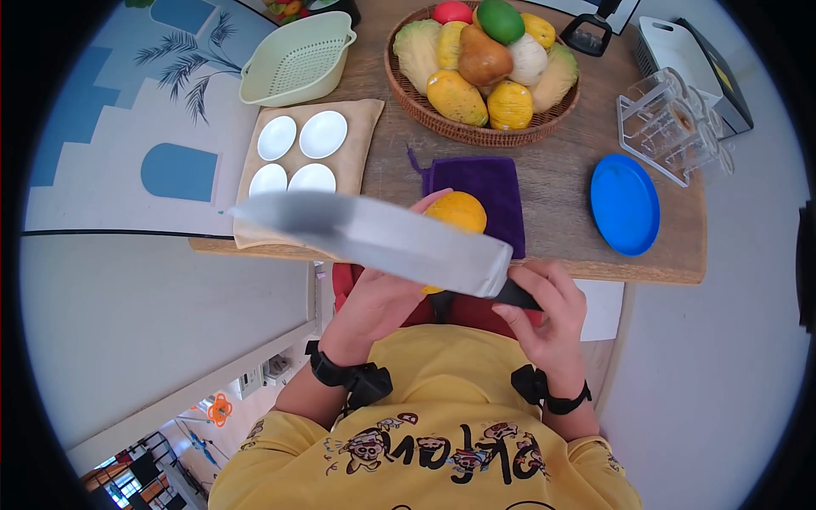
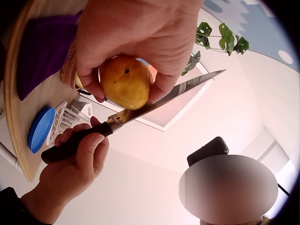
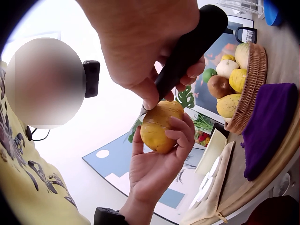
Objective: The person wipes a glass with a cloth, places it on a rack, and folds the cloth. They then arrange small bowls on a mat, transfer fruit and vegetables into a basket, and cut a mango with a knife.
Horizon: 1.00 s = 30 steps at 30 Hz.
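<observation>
My left hand (image 1: 378, 297) holds a round yellow-orange fruit (image 2: 125, 84) between fingers and thumb, off the table near its front edge. A faint line runs round the fruit's skin in the right wrist view, and a dark dot marks one end in the left wrist view. My right hand (image 1: 552, 314) grips the black handle (image 3: 192, 47) of a large kitchen knife (image 1: 357, 234). Its broad blade points left and crosses in front of the fruit in the head view, hiding part of it. Seen from the left wrist, the blade runs right along the fruit's side.
On the wooden table are a purple cloth (image 1: 501, 191), a wicker basket (image 1: 510, 133) heaped with fruit, a blue plate (image 1: 625, 204) and a rack of glasses (image 1: 676, 127). White dishes (image 1: 323, 134) sit on a beige mat (image 1: 361, 127) near a pale green colander (image 1: 297, 59).
</observation>
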Each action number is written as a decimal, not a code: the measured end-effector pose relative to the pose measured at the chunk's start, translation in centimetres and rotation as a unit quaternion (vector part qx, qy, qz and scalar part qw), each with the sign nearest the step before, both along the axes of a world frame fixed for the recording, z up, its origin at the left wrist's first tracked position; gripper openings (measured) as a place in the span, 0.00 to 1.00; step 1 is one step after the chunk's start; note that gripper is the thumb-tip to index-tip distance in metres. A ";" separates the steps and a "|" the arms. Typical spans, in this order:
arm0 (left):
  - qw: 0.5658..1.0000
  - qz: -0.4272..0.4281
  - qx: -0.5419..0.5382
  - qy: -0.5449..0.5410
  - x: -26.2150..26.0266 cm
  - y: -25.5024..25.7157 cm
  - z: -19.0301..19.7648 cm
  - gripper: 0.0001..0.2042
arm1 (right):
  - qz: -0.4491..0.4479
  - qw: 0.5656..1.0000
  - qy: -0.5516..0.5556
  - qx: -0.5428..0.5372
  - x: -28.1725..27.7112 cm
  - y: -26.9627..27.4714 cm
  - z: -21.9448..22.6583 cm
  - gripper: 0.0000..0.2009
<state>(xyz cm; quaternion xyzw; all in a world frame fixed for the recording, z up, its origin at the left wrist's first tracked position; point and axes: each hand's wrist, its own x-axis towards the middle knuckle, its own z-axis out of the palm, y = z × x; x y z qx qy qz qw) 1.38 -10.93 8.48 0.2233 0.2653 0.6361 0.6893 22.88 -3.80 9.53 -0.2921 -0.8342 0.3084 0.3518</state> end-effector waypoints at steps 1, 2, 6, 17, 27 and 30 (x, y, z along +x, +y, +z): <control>1.000 0.002 -0.010 -0.013 -0.1 -0.4 -0.4 0.40 | -0.020 1.000 0.008 -0.007 0.0 0.2 -0.3 0.17; 0.999 0.003 -0.020 -0.026 -0.2 -0.7 -0.6 0.39 | -0.041 0.999 0.016 -0.014 0.0 0.4 -0.4 0.17; 0.999 0.015 -0.013 -0.035 0.0 -0.8 -0.9 0.37 | -0.059 0.996 0.004 -0.070 0.4 0.4 0.0 0.18; 0.999 -0.004 0.000 -0.041 -0.6 -0.5 -1.2 0.34 | -0.057 0.997 0.007 -0.044 0.1 0.0 -0.7 0.19; 0.998 0.011 -0.025 -0.058 -0.4 -0.6 -0.7 0.36 | -0.007 1.000 -0.005 -0.007 -0.6 -0.4 0.0 0.18; 0.999 0.025 -0.029 0.023 -0.4 -1.3 -1.2 0.37 | -0.046 0.999 -0.006 -0.014 -0.6 -0.1 -0.1 0.17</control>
